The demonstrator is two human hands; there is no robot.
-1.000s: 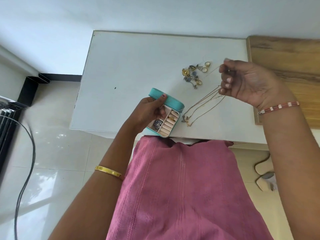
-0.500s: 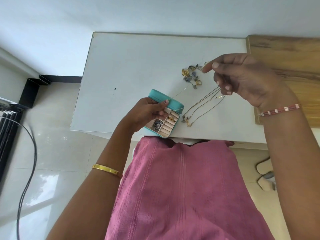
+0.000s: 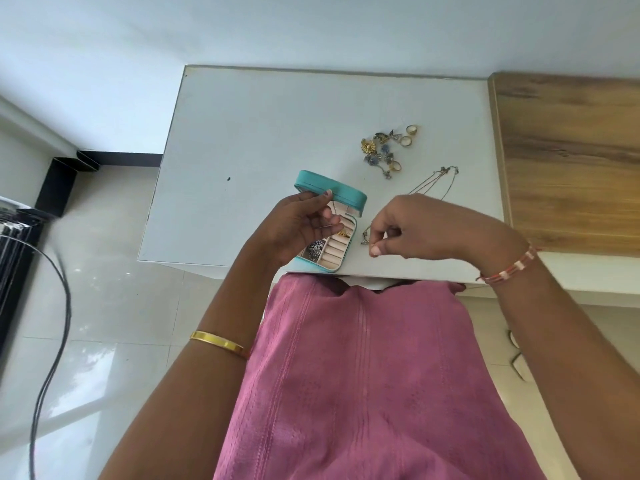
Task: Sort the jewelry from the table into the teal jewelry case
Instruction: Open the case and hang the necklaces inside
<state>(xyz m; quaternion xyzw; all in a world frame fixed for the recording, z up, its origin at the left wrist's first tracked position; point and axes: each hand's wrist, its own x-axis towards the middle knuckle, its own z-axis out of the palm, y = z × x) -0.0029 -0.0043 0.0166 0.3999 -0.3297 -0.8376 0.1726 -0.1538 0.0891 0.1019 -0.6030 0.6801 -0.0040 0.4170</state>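
Note:
The open teal jewelry case [image 3: 346,195] stands at the white table's near edge, its pink compartments holding a dark beaded piece and a gold item. My left hand [image 3: 301,226] is curled against the case's lid and pinches a thin chain over the open tray. My right hand [image 3: 415,226] is just right of the case, fingertips pinching the end of a thin gold necklace [image 3: 433,181] whose chains trail back across the table. A pile of earrings and rings [image 3: 384,150] lies farther back.
The white table [image 3: 259,133] meets a wooden surface [image 3: 571,161] on the right. Black cables [image 3: 52,341] hang over the tiled floor at the left. Pink clothing fills the foreground below the table edge.
My right hand has come down from above the necklaces to the table beside the case and now pinches a chain end. My left hand stays at the case lid.

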